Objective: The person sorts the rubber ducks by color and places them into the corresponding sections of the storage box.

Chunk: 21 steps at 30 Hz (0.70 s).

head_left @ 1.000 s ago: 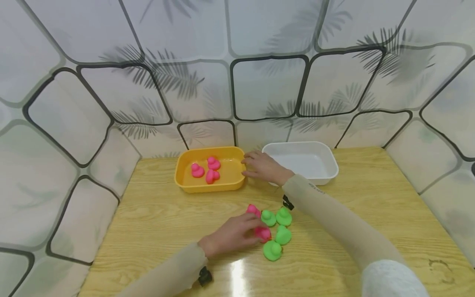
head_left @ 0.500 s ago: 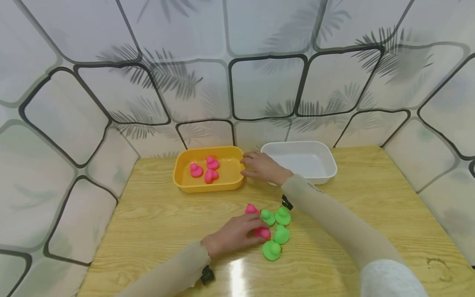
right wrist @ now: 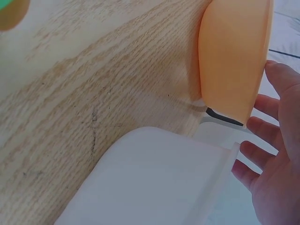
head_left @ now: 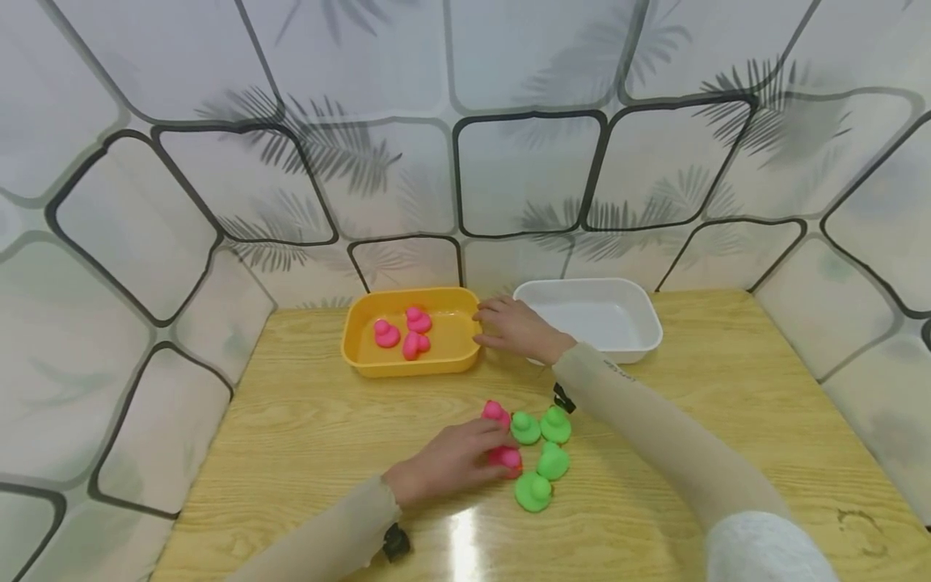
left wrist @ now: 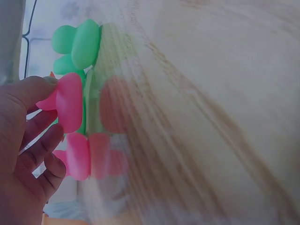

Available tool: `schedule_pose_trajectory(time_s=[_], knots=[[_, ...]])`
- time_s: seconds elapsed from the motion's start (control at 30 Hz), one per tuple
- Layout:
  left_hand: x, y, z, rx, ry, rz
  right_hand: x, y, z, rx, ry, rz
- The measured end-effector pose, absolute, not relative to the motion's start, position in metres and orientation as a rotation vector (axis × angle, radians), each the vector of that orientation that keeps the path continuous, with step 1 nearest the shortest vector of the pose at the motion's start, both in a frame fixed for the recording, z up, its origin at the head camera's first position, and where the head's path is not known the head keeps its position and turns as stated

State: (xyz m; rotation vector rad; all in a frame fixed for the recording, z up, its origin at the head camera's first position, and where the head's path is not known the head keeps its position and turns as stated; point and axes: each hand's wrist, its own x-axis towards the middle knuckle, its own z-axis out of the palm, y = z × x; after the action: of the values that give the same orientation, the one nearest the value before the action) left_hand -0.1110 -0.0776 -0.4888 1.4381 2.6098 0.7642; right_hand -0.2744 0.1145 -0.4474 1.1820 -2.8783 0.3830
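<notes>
Left hand had a pink duck pinched between thumb and fingertips, and going by the gap to its reflection in the left wrist view, it was just off the table. A spare duck, pink too, sat right by it near 12 o'clock, with four green ducks curving round from 1 to 5. Tight quarters imo: a sideways drag could've knocked the neighbours about, and that smooth, rounded body looked slippery enough to pop out of a lazy pinch. The yellow tub, three ducks inside, was up at 11 o'clock, the white tub at 1. The right hand had its fingers loosely spread at the yellow tub's 3 o'clock end, thumb seemingly touching the rim. If it leaned there, I reckon the tub could've slid or tipped, and its lower fingers were near enough to nudge the white one.
</notes>
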Motion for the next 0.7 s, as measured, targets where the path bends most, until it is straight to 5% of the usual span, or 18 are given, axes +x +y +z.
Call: schedule_pose_trajectory(time_s=[0.7], knots=[[-0.123, -0.124, -0.447, 1.344, 2.746, 0.746, -0.27, 0.113, -0.441, 1.187, -2.876, 0.365]])
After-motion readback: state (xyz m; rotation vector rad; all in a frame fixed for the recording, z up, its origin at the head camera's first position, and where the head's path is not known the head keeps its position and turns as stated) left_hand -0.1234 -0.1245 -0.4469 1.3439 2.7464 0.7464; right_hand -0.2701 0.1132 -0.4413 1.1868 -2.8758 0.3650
